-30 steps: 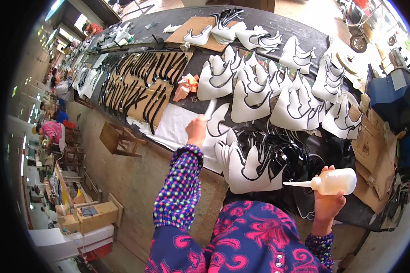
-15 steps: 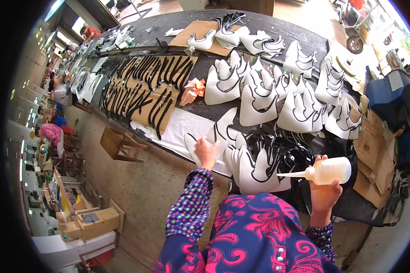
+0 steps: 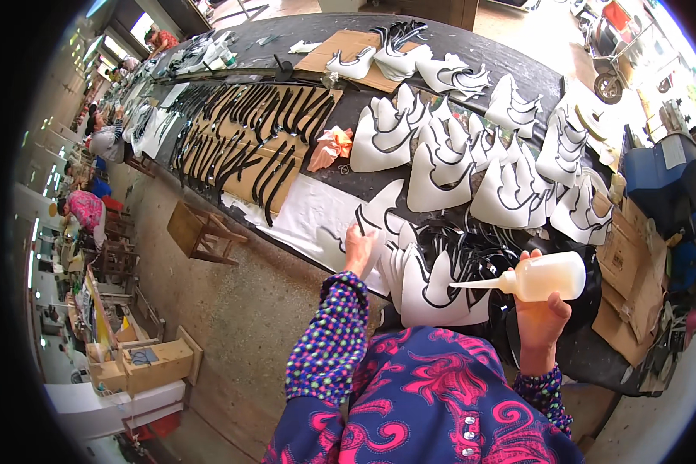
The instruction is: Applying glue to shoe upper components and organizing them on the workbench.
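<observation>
My left hand (image 3: 357,249) pinches a white curved piece (image 3: 331,240), partly blurred, above the white cloth at the table's near edge. Another white piece with a black edge (image 3: 382,206) lies just beyond my fingers. In my right hand (image 3: 541,325) is a translucent squeeze bottle (image 3: 553,277), about half full of pale liquid. It lies on its side in my grip, its long thin nozzle pointing left. Under the nozzle stands a stack of white curved pieces (image 3: 429,290), next to a tangle of glossy black strips (image 3: 483,259).
Black strips (image 3: 247,158) lie in rows on cardboard at the left. More stacks of white black-edged pieces (image 3: 441,166) fill the far middle and right. Crumpled orange cloth (image 3: 330,148) sits between them. A wooden stool (image 3: 201,232) stands left of the table; people work farther off.
My left hand has moved slightly up and right with the white piece. The bottle in my right hand has shifted left and a little up, bringing its nozzle over the near stack.
</observation>
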Demonstrator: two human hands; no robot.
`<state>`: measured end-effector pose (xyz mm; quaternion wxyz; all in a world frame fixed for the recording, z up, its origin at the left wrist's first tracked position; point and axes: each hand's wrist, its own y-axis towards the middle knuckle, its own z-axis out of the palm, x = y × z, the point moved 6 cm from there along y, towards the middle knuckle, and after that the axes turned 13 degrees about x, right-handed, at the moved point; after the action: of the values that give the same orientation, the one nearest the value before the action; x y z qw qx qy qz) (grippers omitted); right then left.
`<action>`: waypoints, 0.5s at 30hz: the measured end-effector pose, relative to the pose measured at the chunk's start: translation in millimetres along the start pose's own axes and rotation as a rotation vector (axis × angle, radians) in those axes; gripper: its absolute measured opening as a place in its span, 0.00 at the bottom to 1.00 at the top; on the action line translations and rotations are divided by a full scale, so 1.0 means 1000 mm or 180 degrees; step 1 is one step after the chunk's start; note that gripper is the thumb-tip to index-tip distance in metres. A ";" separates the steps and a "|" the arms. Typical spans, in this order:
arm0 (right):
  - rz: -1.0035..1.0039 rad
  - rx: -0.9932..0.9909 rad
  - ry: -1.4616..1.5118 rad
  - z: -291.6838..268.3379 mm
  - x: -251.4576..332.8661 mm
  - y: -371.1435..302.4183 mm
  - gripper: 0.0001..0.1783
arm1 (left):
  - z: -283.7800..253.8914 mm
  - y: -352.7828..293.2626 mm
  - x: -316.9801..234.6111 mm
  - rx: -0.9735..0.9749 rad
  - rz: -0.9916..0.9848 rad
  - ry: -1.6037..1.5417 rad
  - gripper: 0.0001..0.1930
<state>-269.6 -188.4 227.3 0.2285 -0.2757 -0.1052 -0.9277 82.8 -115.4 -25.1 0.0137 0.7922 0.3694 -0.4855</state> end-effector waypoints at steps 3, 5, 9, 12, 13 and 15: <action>-0.0082 0.0148 -0.0294 0.012 0.008 0.006 0.38 | -0.024 -0.027 -0.048 0.0594 0.0323 -0.1440 0.13; -0.0083 0.0221 -0.0467 0.023 0.010 0.008 0.38 | -0.047 -0.060 -0.095 0.0754 0.0849 -0.1389 0.12; -0.0369 0.0719 -0.0848 0.049 0.022 0.008 0.39 | -0.054 -0.151 -0.185 0.2178 0.0172 -0.2323 0.22; -0.0522 0.0856 -0.1063 0.056 0.028 0.004 0.40 | -0.050 -0.201 -0.220 0.2610 0.0047 -0.2684 0.28; -0.0567 0.0865 -0.1211 0.056 0.029 0.002 0.42 | -0.046 -0.212 -0.225 0.2740 -0.0035 -0.2838 0.30; -0.0553 0.0814 -0.1186 0.055 0.030 -0.001 0.40 | -0.040 -0.229 -0.228 0.2843 -0.0223 -0.3002 0.33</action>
<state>-266.8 -180.3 289.7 0.1576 -0.4009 -0.2854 -0.8562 -82.7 -64.3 251.1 -0.1722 0.4109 0.1120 -0.8882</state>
